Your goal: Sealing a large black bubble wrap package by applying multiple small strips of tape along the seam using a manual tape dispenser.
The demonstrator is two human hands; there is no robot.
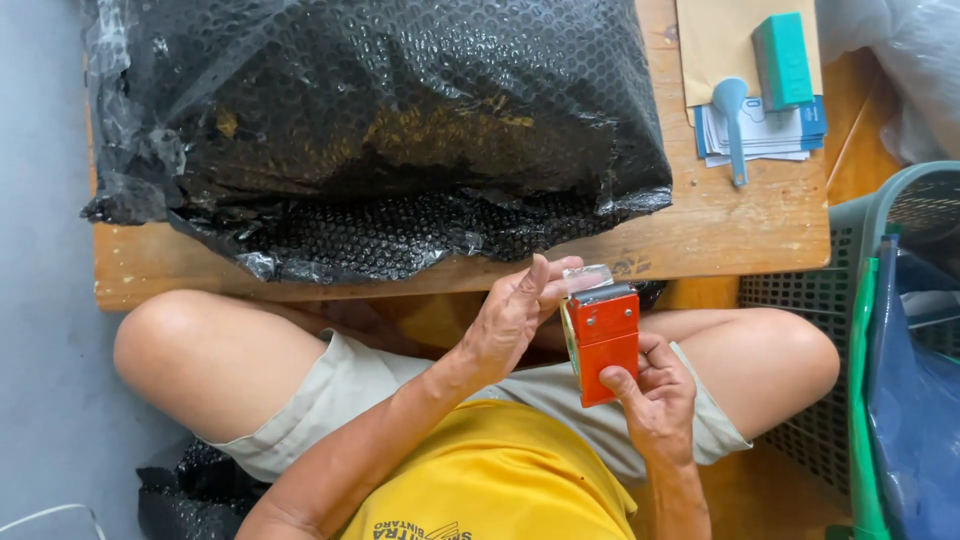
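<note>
Two hands meet over the lap of a person who sits on the floor with bent knees, in light shorts and a yellow shirt. The right hand holds an orange tape dispenser from below; its fingers are curled around the lower body and the thumb presses on the front face, so the grip is closed on it. The dispenser stands almost upright, a little above the shorts and just in front of the edge of a low wooden table. The left hand is at the top of the dispenser. Its fingers are only half bent, and the thumb with the first fingertips touches the clear tape end that sticks up from the dispenser. I cannot tell if they really pinch it or only touch.

On the table, a big parcel in black bubble wrap covers most of the surface and hangs a little over the near edge. At the far right corner lies a brown envelope, with a teal box, a light blue scoop-like tool and a small pile of papers on it. To the right of the person stands a green plastic basket with a blue bag inside.
</note>
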